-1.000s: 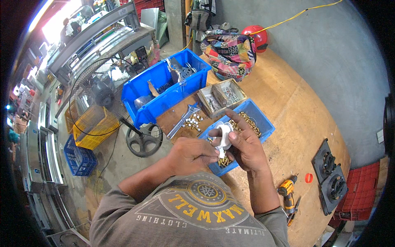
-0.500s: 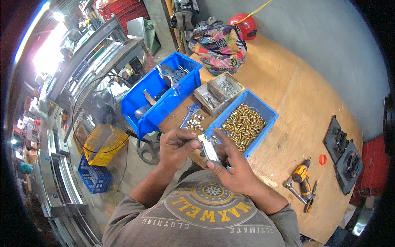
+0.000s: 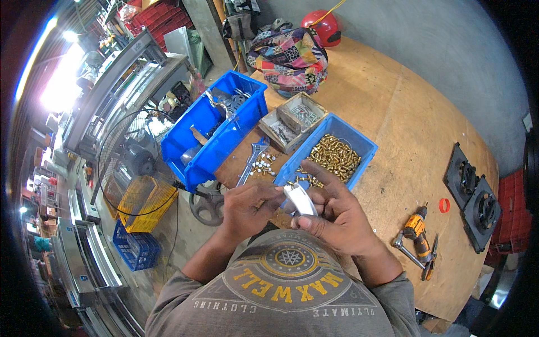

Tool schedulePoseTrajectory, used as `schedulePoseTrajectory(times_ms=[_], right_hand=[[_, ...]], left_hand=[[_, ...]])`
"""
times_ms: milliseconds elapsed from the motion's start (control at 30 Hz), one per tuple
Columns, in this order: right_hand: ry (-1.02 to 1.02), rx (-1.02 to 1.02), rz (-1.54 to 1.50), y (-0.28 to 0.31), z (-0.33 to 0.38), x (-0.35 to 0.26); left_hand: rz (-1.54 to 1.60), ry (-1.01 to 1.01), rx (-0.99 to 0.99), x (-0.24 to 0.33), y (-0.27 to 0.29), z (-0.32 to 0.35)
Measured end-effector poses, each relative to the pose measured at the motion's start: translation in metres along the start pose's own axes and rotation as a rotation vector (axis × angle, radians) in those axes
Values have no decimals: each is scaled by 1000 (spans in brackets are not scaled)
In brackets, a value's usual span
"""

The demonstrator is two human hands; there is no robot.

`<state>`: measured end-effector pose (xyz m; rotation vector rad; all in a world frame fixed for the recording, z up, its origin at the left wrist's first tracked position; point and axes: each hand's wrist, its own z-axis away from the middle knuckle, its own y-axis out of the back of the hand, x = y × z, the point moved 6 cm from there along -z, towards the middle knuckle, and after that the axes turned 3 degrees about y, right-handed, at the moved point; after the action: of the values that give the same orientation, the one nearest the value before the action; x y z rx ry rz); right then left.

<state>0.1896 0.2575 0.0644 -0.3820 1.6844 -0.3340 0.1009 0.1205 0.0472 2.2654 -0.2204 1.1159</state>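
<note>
White tape roll (image 3: pixel 303 201): between the two hands, in front of the person's shirt, just short of the light-blue bin (image 3: pixel 365 148); off the table (image 3: pixel 401 135), tilted.
Right hand (image 3: pixel 339 216): grip closed around the roll, thumb along its near side, index finger stretched out toward the bin.
Left hand (image 3: pixel 247 206): fingers curled, tips at the roll's far-left end; cannot tell whether this grip is clenched on a small part or on nothing, contact point too small.
Brass fittings (image 3: pixel 335 159): loose heap filling much of the light-blue bin, a few at its near-left end.
White-tipped brass fittings (image 3: pixel 263 165): small scatter on table, left of the light-blue bin.
Adjustable wrench (image 3: pixel 250 163): flat on table, just beside that scatter, jaw end away from person.
Wooden box (image 3: pixel 307 135): two compartments, small metal hardware in both; sits between the blue bins.
Large blue bin (image 3: pixel 229 145): left of the wooden box, dark metal parts inside.
Far end: patchwork bag (image 3: pixel 289 60), red helmet (image 3: pixel 324 28) behind it.
Right side: orange-black cordless drill (image 3: pixel 416 226), pliers (image 3: pixel 430 262) beside it, red ring (image 3: pixel 444 205), two black plates (image 3: pixel 473 194).
Floor, left: pedestal fan (image 3: pixel 137 160), yellow crate (image 3: pixel 147 216), blue crate (image 3: pixel 135 247).
</note>
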Motion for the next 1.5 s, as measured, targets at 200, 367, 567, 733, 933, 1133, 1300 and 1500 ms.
schedulePoseTrajectory(times_ms=[200, 367, 567, 733, 933, 1133, 1300, 1500], right_hand=[[-59, 58, 7, 19, -18, -3], [-21, 30, 67, 22, -28, 18], [80, -23, 733, 21, -15, 27], [222, 125, 854, 11, -16, 37], [285, 156, 1036, 18, -15, 47], [228, 77, 1194, 27, -13, 62], [179, 59, 1261, 23, -15, 75], [47, 11, 1190, 33, -21, 91]], left_hand=[[29, -149, -193, 15, -15, 2], [149, -49, -203, -3, -12, 7], [669, 266, -112, -42, -19, 28], [915, 250, -85, -52, -23, 29], [673, 259, -62, -54, -27, 29], [-122, 47, -256, -42, -23, 31], [-393, 133, -413, -50, -31, 36], [-423, -18, -211, -60, -28, 39]])
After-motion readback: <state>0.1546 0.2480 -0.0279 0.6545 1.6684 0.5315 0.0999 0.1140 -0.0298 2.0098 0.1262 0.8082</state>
